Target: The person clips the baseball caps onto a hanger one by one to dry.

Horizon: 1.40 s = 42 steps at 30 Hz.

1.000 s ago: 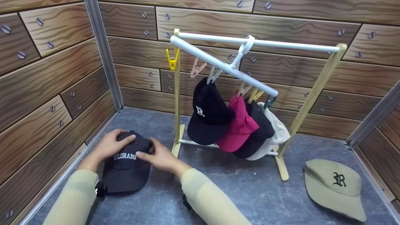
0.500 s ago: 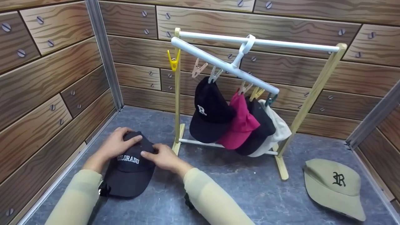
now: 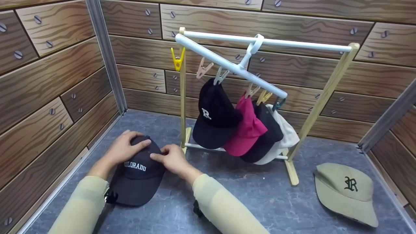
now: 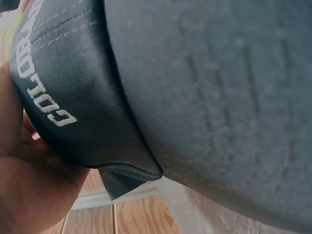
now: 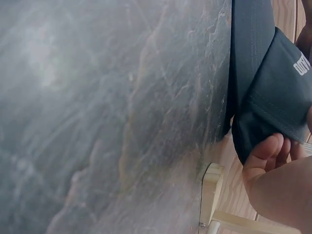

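Observation:
A dark baseball cap (image 3: 139,188) with white COLORADO lettering sits low over the table at the left, brim toward me. My left hand (image 3: 125,148) grips the left side of its crown, thumb across the front panel. On the opposite side, my right hand (image 3: 174,161) pinches the crown's edge between thumb and fingers. The left wrist view is filled by the cap's brim (image 4: 209,97), with the lettering beside it. In the right wrist view, curled fingers (image 5: 273,151) hold the cap's lower edge. The back of the crown is hidden.
Right of the hands stands a wooden rack (image 3: 320,104) with a tilted white hanger (image 3: 227,65). Clips hold a black cap (image 3: 216,120), a pink cap (image 3: 245,130), a dark cap (image 3: 268,130) and a white cap (image 3: 287,133). An olive cap (image 3: 346,191) lies far right.
Both hands have shifted the COLORADO cap slightly to the right and toward me, and it has turned a little. Both hands have kept their hold on it.

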Each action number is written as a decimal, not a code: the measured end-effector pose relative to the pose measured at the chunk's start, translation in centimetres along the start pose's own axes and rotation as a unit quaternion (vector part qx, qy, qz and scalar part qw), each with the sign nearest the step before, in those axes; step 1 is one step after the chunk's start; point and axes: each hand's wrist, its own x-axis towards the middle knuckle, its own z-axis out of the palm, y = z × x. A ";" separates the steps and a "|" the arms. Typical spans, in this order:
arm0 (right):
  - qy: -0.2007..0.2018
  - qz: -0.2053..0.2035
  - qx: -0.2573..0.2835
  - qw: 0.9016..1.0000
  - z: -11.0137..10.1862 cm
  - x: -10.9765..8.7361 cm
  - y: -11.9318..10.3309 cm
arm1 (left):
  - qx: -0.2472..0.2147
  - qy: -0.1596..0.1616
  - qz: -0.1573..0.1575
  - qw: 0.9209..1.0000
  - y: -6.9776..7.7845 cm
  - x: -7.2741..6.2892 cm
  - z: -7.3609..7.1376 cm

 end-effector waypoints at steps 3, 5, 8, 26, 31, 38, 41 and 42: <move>0.019 -0.016 -0.020 0.999 -0.3 0.0 -0.1 | 0.002 0.006 0.006 1.000 0.5 0.1 0.0; 0.030 -0.025 -0.027 0.999 -0.6 -0.1 -0.1 | 0.004 0.011 0.004 1.000 0.9 0.1 0.0; 0.040 -0.035 -0.028 0.998 -1.1 -0.1 -0.2 | 0.006 0.016 0.004 1.000 1.6 0.1 0.0; -0.007 -0.031 0.094 0.995 -4.0 -0.6 -0.8 | -0.038 0.029 0.036 0.998 3.9 0.9 0.4; -0.016 -0.043 0.139 0.989 -4.6 -0.6 -0.9 | -0.070 0.005 0.009 0.998 4.2 0.8 0.6; -0.020 -0.041 0.164 0.985 -5.6 -0.8 -1.7 | -0.065 -0.007 0.001 0.998 4.9 0.7 0.6; -0.035 -0.005 0.193 0.981 -6.0 -0.9 -2.2 | -0.064 -0.006 0.006 0.998 5.2 0.7 0.7; -0.040 0.007 0.198 0.979 -6.2 -1.0 -2.3 | -0.066 -0.004 0.009 0.998 5.4 0.6 0.8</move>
